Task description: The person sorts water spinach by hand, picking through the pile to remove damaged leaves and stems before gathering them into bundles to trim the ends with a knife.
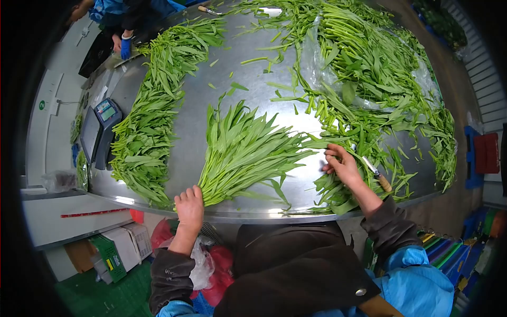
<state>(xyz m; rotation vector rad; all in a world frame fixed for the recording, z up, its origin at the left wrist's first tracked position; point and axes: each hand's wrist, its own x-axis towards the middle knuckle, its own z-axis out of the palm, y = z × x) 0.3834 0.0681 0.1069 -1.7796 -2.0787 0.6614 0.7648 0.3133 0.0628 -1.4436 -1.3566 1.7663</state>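
A fanned bunch of water spinach (248, 150) lies on the steel table, leaves spread to the right. My left hand (190, 205) is closed round its stem ends at the front edge of the table. At the leaf-tip side, my right hand (340, 162) hovers with half-curled fingers apart, a leaf tip right by the index finger. Loose leafy stalks (338, 198) lie under and beside this hand. Just right of it rests a knife (384, 182) with a wooden handle, partly among the greens.
A row of laid-out bunches (153, 111) runs along the left, beside a weighing scale (105, 116). A large pile of greens (364, 58) with clear plastic sheet covers the right. Another person's blue-gloved hand (125, 48) is at the far left; another knife (209, 10) lies at the back.
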